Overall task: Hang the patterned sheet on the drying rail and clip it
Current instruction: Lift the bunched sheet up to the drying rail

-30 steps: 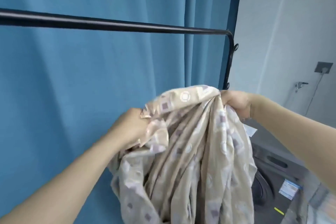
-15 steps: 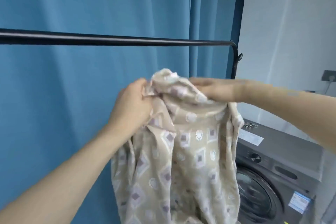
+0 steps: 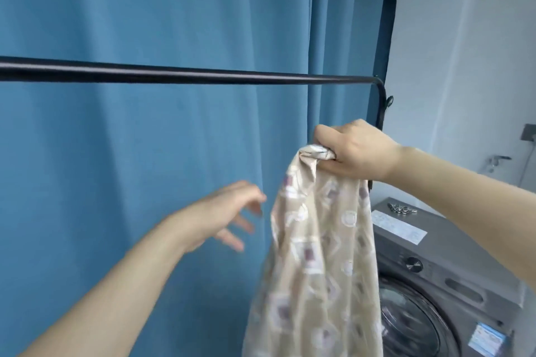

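Sheet point(image 3: 322, 255) bunched, gripped in right hand point(image 3: 355, 151) below rail point(image 3: 185, 78); left hand point(image 3: 223, 217) empty, fingers spread. Nothing draped yet; hanging, clipping remain.

Right hand point(image 3: 358, 151) fisted in a tight grip; left hand point(image 3: 224, 219) open, fingers spread.

A single view is given, taken from a wide-angle camera worn on the person's head. It is faced forward and level rather than steeply down, so that the drying rail point(image 3: 185, 78) is seen crossing the frame at about eye height, close in front of a blue curtain point(image 3: 145, 182). Both forearms are seen reaching in from the lower edge. A washing machine point(image 3: 452, 284) is caught near the lower right corner. Straight lines are bent towards the edges by the lens.
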The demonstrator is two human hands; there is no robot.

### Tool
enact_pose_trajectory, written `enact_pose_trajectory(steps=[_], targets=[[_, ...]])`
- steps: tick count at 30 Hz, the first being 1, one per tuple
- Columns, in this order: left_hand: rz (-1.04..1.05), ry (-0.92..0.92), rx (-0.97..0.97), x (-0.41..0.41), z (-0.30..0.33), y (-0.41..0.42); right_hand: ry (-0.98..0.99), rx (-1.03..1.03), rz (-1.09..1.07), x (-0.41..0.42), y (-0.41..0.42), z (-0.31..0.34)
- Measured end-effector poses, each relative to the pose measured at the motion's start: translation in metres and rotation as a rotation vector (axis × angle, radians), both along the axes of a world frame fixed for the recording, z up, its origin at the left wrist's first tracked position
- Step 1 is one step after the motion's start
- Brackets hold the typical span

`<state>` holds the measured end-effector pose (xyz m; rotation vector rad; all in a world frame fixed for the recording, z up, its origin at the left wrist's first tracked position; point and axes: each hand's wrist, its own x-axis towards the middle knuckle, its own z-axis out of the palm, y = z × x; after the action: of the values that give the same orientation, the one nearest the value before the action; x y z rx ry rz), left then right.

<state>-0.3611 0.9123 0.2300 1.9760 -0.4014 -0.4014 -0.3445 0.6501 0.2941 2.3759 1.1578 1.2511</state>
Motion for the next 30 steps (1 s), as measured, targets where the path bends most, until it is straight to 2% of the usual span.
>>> enact_pose_trajectory(steps=[1, 2, 4, 6, 8, 10, 11, 13, 16, 18, 20, 21, 22, 23, 24, 25, 27, 28, 29, 30], targets=[[0.096, -0.092, 0.007, 0.009, -0.003, -0.006, -0.006, -0.075, 0.05, -0.001, 0.001, 0.0], [0.048, -0.139, 0.041, 0.013, -0.013, -0.014, 0.017, -0.144, 0.095, 0.001, 0.002, -0.001], [-0.258, -0.038, 0.115, 0.013, -0.041, -0.039, 0.03, -0.201, 0.146, -0.004, 0.005, 0.007], [-0.372, -0.027, 0.058, 0.009, -0.059, -0.053, 0.019, -0.208, 0.14, -0.01, 0.0, 0.019], [-0.242, -0.091, -0.16, 0.017, -0.063, -0.056, -0.004, -0.177, 0.084, -0.013, -0.012, 0.02], [0.07, -0.261, -0.301, 0.029, -0.049, -0.049, 0.014, -0.101, -0.022, -0.015, -0.025, 0.019], [0.22, -0.391, -0.297, 0.034, -0.039, -0.043, 0.068, -0.08, -0.107, -0.016, -0.03, 0.015], [0.436, -0.691, -0.146, 0.036, -0.02, -0.029, 0.277, -0.104, -0.379, -0.014, -0.032, 0.003], [0.491, -0.969, 0.168, 0.013, 0.01, -0.024, 0.62, -0.079, -0.701, -0.002, -0.033, -0.013], [0.376, -0.996, 0.433, -0.01, 0.02, -0.025, 0.644, 0.077, -0.771, 0.006, -0.037, -0.01], [0.069, -0.999, 0.784, -0.036, 0.019, -0.033, 0.57, 0.34, -0.714, 0.013, -0.042, -0.004], [-0.126, -0.976, 0.851, -0.051, 0.013, -0.039, 0.546, 0.478, -0.664, 0.015, -0.042, -0.001], [-0.307, -0.917, 0.809, -0.064, 0.007, -0.045, 0.531, 0.586, -0.602, 0.019, -0.041, 0.0], [-0.452, -0.808, 0.665, -0.076, 0.002, -0.052, 0.529, 0.666, -0.537, 0.021, -0.038, 0.0], [-0.538, -0.655, 0.44, -0.081, -0.005, -0.057, 0.545, 0.728, -0.492, 0.022, -0.034, -0.002], [-0.563, -0.496, 0.183, -0.081, -0.012, -0.061, 0.579, 0.791, -0.44, 0.023, -0.029, -0.005], [-0.423, -0.071, -0.311, -0.07, -0.021, -0.064, 0.677, 0.942, -0.292, 0.023, -0.025, -0.007], [-0.351, 0.123, -0.465, -0.063, -0.027, -0.064, 0.742, 0.987, -0.246, 0.022, -0.022, -0.007], [-0.328, 0.265, -0.503, -0.06, -0.033, -0.064, 0.792, 0.974, -0.231, 0.021, -0.02, -0.005], [-0.35, 0.339, -0.408, -0.058, -0.039, -0.064, 0.775, 0.874, -0.27, 0.021, -0.022, -0.002]])
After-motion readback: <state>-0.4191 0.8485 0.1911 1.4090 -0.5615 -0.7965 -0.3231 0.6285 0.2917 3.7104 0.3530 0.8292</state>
